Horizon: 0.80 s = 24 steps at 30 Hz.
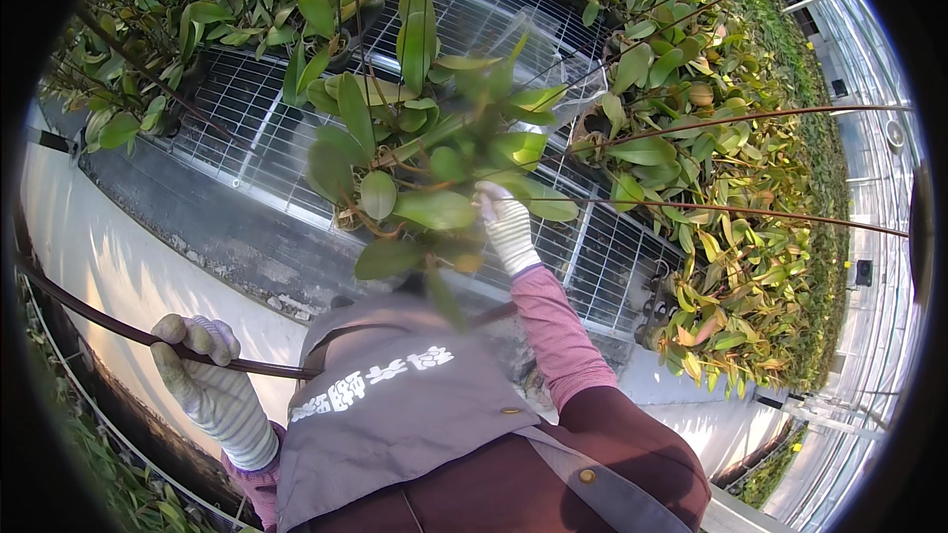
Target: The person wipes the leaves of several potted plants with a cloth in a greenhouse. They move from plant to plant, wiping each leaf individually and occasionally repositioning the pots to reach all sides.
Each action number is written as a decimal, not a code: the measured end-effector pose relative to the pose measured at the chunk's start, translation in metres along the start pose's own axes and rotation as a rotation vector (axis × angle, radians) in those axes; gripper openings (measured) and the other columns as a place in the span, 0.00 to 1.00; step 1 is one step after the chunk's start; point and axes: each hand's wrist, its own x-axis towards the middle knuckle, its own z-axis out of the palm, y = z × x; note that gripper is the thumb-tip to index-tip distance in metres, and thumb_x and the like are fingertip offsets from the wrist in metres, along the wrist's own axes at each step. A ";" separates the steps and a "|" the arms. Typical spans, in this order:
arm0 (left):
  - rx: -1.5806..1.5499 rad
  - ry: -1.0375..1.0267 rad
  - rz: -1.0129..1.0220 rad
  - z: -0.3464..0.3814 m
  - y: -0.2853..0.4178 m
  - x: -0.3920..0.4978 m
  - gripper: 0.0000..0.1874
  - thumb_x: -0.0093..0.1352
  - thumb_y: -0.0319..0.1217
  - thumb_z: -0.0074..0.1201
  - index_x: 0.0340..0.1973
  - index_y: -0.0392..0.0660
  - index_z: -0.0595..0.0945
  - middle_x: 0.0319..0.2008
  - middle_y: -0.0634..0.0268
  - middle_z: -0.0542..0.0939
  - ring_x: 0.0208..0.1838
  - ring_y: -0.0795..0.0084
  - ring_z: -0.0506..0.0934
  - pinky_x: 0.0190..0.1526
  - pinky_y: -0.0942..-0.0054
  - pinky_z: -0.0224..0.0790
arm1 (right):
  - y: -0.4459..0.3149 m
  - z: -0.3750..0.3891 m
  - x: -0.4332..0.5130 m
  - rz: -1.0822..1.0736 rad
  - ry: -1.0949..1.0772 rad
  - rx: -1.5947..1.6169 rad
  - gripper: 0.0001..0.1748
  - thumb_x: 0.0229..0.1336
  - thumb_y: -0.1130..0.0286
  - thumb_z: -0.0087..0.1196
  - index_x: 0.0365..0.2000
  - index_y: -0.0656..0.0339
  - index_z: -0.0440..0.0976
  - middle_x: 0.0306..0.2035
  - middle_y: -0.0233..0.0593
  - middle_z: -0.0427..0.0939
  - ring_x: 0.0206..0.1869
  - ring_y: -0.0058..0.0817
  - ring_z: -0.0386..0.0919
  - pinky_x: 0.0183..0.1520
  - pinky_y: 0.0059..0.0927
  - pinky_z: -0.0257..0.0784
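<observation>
My left hand [204, 381], in a striped knit glove with dirty fingertips, grips a long dark brown flower stem [96, 314] between thumb and fingers at the lower left. My right hand [507, 226], gloved alike, reaches in among the leaves of an orchid plant [437, 207] in front of my body. Its fingers look curled by a broad green leaf, partly hidden, and I cannot tell what they hold. Leaves close to the camera are blurred. Another thin brown stem [711, 210] runs from near this hand to the right edge.
A wire-mesh bench [259, 126] lies under the plants, with a clear plastic sheet [533, 44] on it. Potted orchids crowd the bench at the upper left [244, 0] and right [726, 163]. Long stems cross the upper right. My grey apron [400, 414] bears writing.
</observation>
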 end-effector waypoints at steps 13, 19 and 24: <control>0.181 -0.047 0.103 -0.037 0.018 0.001 0.22 0.75 0.39 0.53 0.56 0.35 0.78 0.39 0.63 0.78 0.42 0.71 0.72 0.47 0.67 0.66 | 0.005 0.025 0.031 0.534 0.138 0.403 0.12 0.62 0.64 0.59 0.38 0.63 0.79 0.26 0.38 0.77 0.25 0.32 0.74 0.30 0.28 0.72; 0.265 -0.117 0.173 -0.054 0.024 0.003 0.16 0.73 0.31 0.56 0.55 0.40 0.80 0.39 0.64 0.79 0.43 0.71 0.74 0.49 0.67 0.67 | -0.199 0.002 -0.052 -0.010 -0.331 -0.275 0.21 0.65 0.56 0.54 0.43 0.66 0.79 0.34 0.48 0.83 0.34 0.42 0.82 0.42 0.33 0.77; 0.252 -0.299 0.128 -0.056 0.025 0.008 0.11 0.69 0.34 0.64 0.40 0.49 0.76 0.36 0.65 0.79 0.52 0.62 0.74 0.61 0.56 0.62 | -0.326 0.111 -0.102 -0.400 -0.828 0.300 0.35 0.58 0.49 0.61 0.59 0.61 0.70 0.43 0.51 0.80 0.40 0.46 0.82 0.43 0.36 0.78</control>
